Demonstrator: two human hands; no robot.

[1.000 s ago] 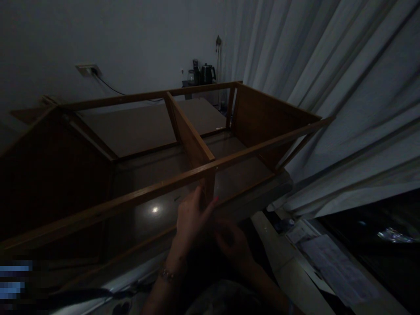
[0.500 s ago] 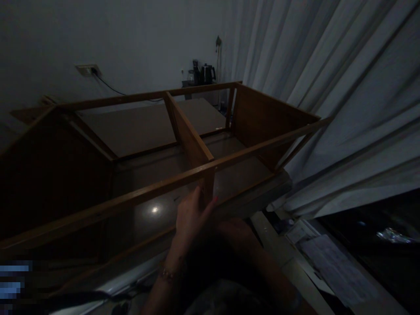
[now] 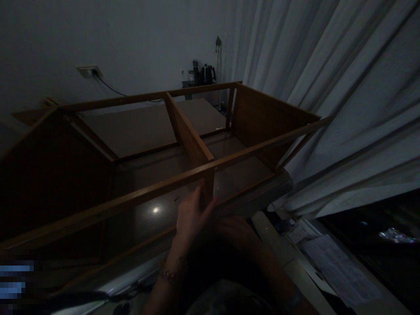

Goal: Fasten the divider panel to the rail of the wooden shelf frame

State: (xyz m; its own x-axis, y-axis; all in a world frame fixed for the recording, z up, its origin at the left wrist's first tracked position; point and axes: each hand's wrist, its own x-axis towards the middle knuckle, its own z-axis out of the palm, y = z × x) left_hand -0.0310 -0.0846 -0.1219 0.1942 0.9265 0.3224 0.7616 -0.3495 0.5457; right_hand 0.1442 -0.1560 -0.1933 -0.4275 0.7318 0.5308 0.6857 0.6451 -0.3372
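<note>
A wooden cabinet frame (image 3: pixel 229 162) lies on its side on the dim floor, with a middle divider panel (image 3: pixel 188 133) joining the front rail. My left hand (image 3: pixel 192 216) rests against the lower end of that divider, thumb and fingers apart on either side of the wood. My right hand (image 3: pixel 239 234) lies just to the right of it, low and in deep shadow, by the frame's lower edge. Its fingers are too dark to read. A bracelet (image 3: pixel 169 274) is on my left wrist.
White curtains (image 3: pixel 328 87) hang on the right, close to the frame's end. Papers (image 3: pixel 331 267) and a pale board (image 3: pixel 288 262) lie on the floor at the lower right. A kettle (image 3: pixel 206 73) stands on a small table by the far wall. A wall socket (image 3: pixel 88 70) with a cable is at left.
My right hand has shifted slightly up and toward the frame's lower edge. My left hand stays on the divider. The frame has not moved.
</note>
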